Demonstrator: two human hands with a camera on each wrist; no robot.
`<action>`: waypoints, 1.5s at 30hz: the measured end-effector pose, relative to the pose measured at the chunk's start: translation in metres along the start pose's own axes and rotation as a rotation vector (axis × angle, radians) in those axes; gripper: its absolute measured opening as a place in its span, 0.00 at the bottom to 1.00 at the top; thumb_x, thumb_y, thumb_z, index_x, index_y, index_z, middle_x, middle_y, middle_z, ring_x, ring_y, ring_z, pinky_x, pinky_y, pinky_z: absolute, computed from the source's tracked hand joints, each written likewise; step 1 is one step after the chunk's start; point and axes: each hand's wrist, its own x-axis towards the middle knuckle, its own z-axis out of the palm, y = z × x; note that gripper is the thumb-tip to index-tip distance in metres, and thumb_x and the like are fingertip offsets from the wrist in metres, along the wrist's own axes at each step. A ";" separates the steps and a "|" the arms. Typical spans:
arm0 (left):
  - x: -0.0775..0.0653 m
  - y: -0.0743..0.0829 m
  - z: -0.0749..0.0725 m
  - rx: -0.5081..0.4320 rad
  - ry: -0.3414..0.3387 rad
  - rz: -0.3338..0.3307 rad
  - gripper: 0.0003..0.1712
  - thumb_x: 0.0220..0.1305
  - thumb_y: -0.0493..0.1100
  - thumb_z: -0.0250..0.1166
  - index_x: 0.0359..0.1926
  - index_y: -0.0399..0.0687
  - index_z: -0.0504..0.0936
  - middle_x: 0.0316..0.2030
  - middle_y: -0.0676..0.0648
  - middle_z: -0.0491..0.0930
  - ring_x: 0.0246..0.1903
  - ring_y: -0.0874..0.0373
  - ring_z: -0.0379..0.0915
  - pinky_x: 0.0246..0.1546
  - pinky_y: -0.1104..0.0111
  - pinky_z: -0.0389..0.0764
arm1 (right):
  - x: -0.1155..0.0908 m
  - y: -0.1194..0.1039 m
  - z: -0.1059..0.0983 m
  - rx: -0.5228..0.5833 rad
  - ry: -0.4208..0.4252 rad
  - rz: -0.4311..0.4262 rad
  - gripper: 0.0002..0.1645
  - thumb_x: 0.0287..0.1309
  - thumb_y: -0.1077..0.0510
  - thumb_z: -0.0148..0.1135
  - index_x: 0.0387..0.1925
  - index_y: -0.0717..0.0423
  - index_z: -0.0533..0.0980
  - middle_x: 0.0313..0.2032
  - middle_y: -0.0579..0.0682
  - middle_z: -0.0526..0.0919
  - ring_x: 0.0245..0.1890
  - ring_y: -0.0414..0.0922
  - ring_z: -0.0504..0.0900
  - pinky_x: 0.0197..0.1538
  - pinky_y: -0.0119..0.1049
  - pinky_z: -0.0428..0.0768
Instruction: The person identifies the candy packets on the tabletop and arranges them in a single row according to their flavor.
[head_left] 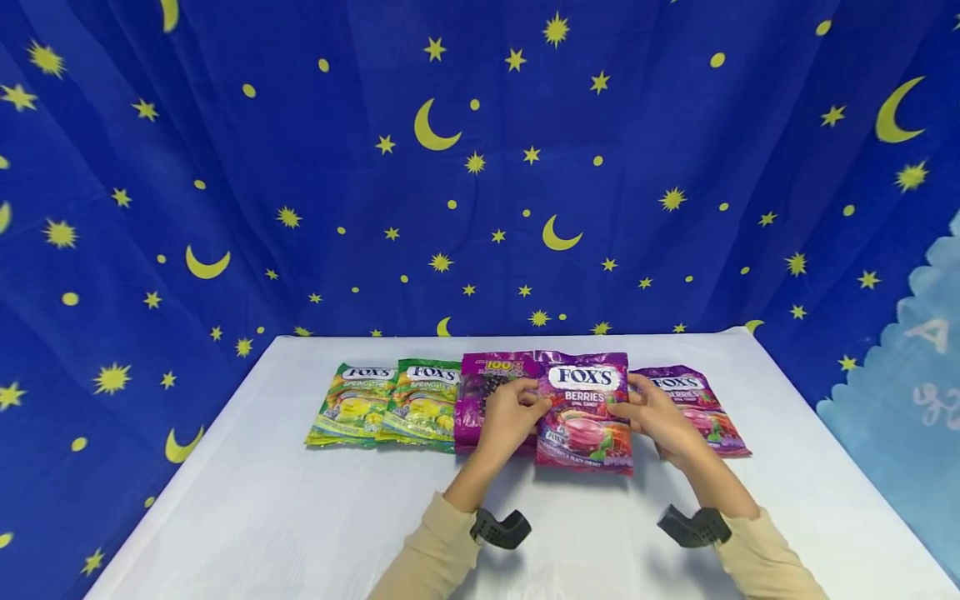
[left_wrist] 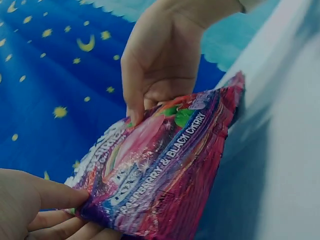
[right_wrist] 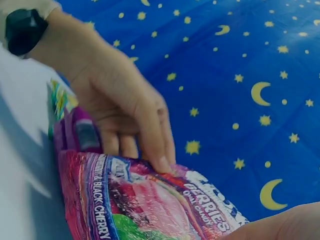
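A purple-red bag of Fox's Berries candy (head_left: 585, 425) is held upright between the two hands, its printed front facing the head camera. At its left edge the left hand (head_left: 510, 417) pinches it, thumb on the front and fingers behind. The right hand (head_left: 663, 421) pinches the right edge in the same way. Wrist views show the bag (left_wrist: 160, 170) tilted, with both thumbs on its printed face. Beside it stands a dark purple candy bag (head_left: 468, 408), partly hidden by the left hand. Another Fox's Berries bag (head_left: 705, 417) lies behind the right hand.
Two green Fox's candy bags (head_left: 352, 408) overlap at the left of the row. All sit on a white table (head_left: 300, 517), with a blue curtain (head_left: 337, 183) of stars and moons behind. A light blue panel (head_left: 900, 400) is at the right.
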 end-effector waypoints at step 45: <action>0.041 0.011 0.049 0.883 0.069 0.085 0.04 0.49 0.32 0.71 0.29 0.39 0.83 0.26 0.43 0.83 0.27 0.51 0.81 0.25 0.65 0.83 | 0.054 0.033 -0.004 -0.578 0.187 -0.023 0.44 0.52 0.59 0.69 0.62 0.82 0.59 0.50 0.75 0.73 0.51 0.67 0.73 0.57 0.61 0.70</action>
